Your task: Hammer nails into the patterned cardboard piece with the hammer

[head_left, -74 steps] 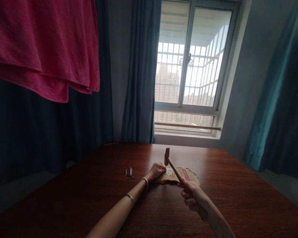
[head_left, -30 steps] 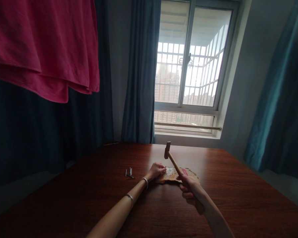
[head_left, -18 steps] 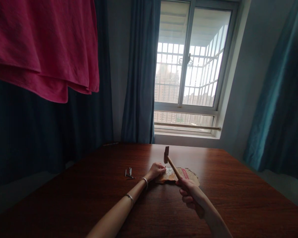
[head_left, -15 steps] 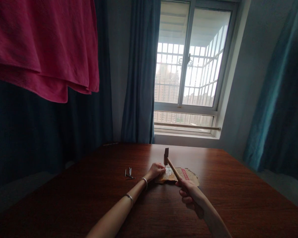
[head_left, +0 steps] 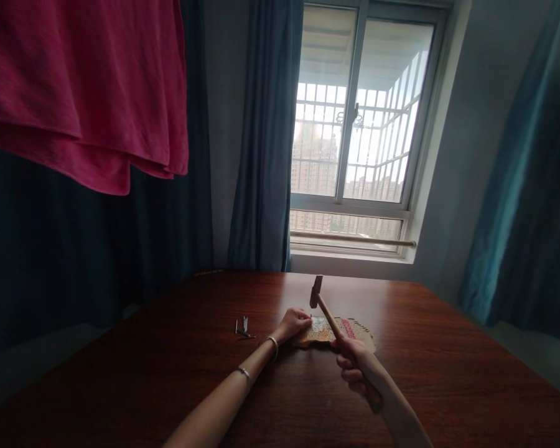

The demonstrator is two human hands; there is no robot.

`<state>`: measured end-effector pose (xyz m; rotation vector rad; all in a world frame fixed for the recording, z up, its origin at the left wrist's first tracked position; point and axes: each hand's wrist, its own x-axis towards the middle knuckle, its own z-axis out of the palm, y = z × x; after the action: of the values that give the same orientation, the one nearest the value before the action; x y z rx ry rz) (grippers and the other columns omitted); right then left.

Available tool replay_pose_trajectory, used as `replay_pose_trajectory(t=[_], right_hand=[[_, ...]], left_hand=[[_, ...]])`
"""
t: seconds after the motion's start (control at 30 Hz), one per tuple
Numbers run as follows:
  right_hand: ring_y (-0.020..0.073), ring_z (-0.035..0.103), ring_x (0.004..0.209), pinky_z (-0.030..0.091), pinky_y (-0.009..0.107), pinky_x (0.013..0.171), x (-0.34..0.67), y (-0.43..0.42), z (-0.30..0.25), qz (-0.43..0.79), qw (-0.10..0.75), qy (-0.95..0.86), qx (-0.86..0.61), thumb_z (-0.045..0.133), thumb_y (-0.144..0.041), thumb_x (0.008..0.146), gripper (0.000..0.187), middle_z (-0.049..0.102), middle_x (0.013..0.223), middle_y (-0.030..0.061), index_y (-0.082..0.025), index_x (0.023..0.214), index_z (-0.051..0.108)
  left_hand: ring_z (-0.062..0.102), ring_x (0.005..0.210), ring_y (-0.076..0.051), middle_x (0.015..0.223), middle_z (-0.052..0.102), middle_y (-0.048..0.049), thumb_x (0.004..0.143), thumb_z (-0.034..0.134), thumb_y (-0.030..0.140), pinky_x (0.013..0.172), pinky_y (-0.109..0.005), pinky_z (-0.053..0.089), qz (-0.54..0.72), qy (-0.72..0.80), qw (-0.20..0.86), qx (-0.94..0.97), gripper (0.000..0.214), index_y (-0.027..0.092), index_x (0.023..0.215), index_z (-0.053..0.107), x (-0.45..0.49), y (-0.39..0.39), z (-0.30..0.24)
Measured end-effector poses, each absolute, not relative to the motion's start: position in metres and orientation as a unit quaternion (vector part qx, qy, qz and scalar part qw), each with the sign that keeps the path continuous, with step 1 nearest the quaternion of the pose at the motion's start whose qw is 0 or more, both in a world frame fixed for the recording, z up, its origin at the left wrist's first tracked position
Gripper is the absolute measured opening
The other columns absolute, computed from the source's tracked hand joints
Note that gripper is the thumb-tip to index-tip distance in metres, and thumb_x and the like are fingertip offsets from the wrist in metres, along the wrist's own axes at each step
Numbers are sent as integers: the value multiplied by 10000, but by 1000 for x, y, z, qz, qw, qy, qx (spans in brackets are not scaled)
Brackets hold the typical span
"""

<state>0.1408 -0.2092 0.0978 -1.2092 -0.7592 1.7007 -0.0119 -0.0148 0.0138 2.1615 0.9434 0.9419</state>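
Note:
My right hand (head_left: 358, 362) is wrapped round the wooden handle of a hammer (head_left: 327, 312), whose head is raised just above my left fingertips. With its fingers pinched together, my left hand (head_left: 297, 322) holds a nail (head_left: 311, 315) upright at the left end of a board (head_left: 329, 330). Only the nail's top shows above the fingers. The board is light brown with a ragged edge, many small marks and a red patch on its right part. It lies flat on the table.
Several loose nails (head_left: 245, 326) lie on the brown wooden table (head_left: 168, 367) left of my left hand. A pink towel (head_left: 135, 93) hangs at upper left. Behind the table are a barred window (head_left: 350, 200) and blue curtains (head_left: 264, 155).
The hammer head has lifted off the nail and tilted slightly right. My left hand keeps its pinch at the same spot on the board.

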Motion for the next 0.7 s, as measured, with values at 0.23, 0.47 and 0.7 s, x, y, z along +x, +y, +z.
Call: replay_pose_trajectory(t=[0.23,0.47,0.7], right_hand=[[14,249,253,157,123,286,138,-213,99,673,442,-314,-503,434,-513,824,329,371,448,-98,-186,846,462],[13,248,241,139,121,290,130,-214,97,651,470,-329,-496,428,-521,823,327,380,442,-102,-199,873,455],[14,247,264,114,129,270,130,-218,88,653,459,-309,-517,402,-460,858,263,398,480,-93,-203,892,449]], left_hand=[[537,644,-130,712,638,-41,703,585,347,586,-213,369,356,351,307,810,260,124,652,709,-11,-17,16],[515,621,-119,667,615,-33,713,575,340,572,-210,350,351,351,287,820,272,121,603,693,-11,-15,13],[533,640,-124,707,633,-41,722,570,356,583,-208,360,342,345,286,826,281,120,671,714,-13,-12,10]])
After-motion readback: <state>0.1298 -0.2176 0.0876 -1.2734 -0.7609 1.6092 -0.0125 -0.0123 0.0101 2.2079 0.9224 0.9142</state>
